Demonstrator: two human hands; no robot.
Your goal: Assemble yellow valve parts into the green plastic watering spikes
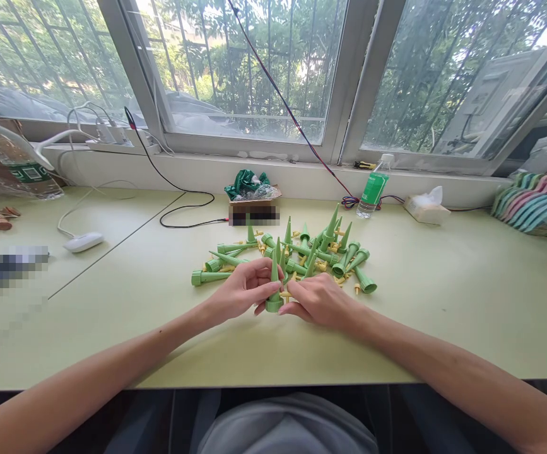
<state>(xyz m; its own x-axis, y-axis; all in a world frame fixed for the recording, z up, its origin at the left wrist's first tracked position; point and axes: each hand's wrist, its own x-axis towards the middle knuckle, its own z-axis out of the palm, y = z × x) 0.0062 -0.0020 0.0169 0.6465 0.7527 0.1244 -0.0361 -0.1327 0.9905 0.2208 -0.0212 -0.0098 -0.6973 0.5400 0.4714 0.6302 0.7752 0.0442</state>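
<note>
My left hand (242,289) is closed around a green plastic watering spike (274,305), which stands upright with its point up and its ribbed cap at the bottom. Against the spike's right side is a small yellow T-shaped valve (286,295), pinched by the fingers of my right hand (323,301). Whether the valve is seated in the spike I cannot tell. Just beyond both hands lies a loose pile of similar green spikes (366,282), some upright and some on their sides. Small yellow valves (357,288) are scattered among them.
Behind the pile sits a small box (273,192) with green and clear plastic. A water bottle (373,189) and a tissue pack (427,208) stand near the window sill. To the left lies a white mouse (84,242); coloured hangers (533,205) are at far right.
</note>
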